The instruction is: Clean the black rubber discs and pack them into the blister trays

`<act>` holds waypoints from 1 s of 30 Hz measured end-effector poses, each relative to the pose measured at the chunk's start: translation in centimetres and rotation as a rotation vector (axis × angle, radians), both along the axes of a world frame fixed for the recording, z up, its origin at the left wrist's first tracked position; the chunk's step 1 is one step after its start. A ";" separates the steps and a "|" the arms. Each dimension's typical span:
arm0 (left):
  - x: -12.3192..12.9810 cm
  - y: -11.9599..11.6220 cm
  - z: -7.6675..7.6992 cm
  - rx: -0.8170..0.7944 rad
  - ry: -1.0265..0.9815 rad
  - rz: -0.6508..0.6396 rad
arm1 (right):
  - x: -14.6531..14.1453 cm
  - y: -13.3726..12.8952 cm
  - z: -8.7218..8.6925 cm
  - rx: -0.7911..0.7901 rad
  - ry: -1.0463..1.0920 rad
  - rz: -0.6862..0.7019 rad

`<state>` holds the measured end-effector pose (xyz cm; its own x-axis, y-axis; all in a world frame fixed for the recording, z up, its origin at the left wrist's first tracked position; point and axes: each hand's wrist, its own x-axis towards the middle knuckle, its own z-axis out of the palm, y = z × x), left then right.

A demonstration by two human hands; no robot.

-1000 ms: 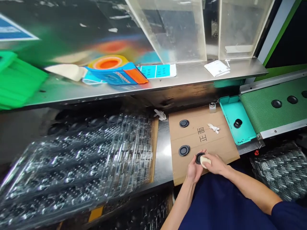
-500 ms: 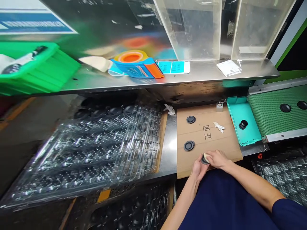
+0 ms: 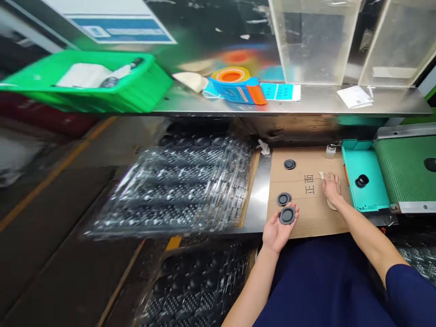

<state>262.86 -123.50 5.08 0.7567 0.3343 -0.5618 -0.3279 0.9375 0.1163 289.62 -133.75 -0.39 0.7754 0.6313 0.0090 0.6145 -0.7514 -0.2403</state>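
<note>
My left hand (image 3: pixel 279 230) is turned palm up near the cardboard's front edge. It holds a round dark-grey disc part (image 3: pixel 287 216) with a raised ring, fingertips along the right side. My right hand (image 3: pixel 331 187) lies over a crumpled white cloth (image 3: pixel 321 175), fingers curled on it; most of the cloth is hidden. Under that wrist shows a beige pad (image 3: pixel 332 205), partly covered. Two similar places with dark discs lie on the cardboard sheet (image 3: pixel 303 222): a far disc (image 3: pixel 289 164) and a nearer disc (image 3: pixel 283 199), just beyond my left hand.
Right of the cardboard sits a turquoise tray (image 3: pixel 374 195) with a black part (image 3: pixel 361 181), beside a green conveyor belt (image 3: pixel 405 172). A small bottle (image 3: pixel 330 151) stands at the back. Clear plastic trays (image 3: pixel 177 190) are stacked left. A shelf above holds a green bin (image 3: pixel 136 91) and tape dispenser (image 3: pixel 235 88).
My hands have separated. The left hand keeps the disc and has turned palm up; the right has left it, moving forward and right onto the white cloth. The camera view has shifted left.
</note>
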 end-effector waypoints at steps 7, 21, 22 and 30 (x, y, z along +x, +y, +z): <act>-2.5 0.9 2.9 0.094 -0.043 0.065 | 0.8 4.5 1.0 -0.029 0.154 0.119; 1.4 -1.1 -0.5 0.151 0.022 -0.055 | -16.3 1.9 5.5 0.440 0.305 0.606; 1.6 -1.3 -0.6 0.155 0.035 -0.065 | -16.1 1.8 5.2 0.440 0.313 0.602; 3.0 -3.2 -2.0 0.145 0.155 -0.107 | -16.1 1.0 4.7 0.528 0.467 0.275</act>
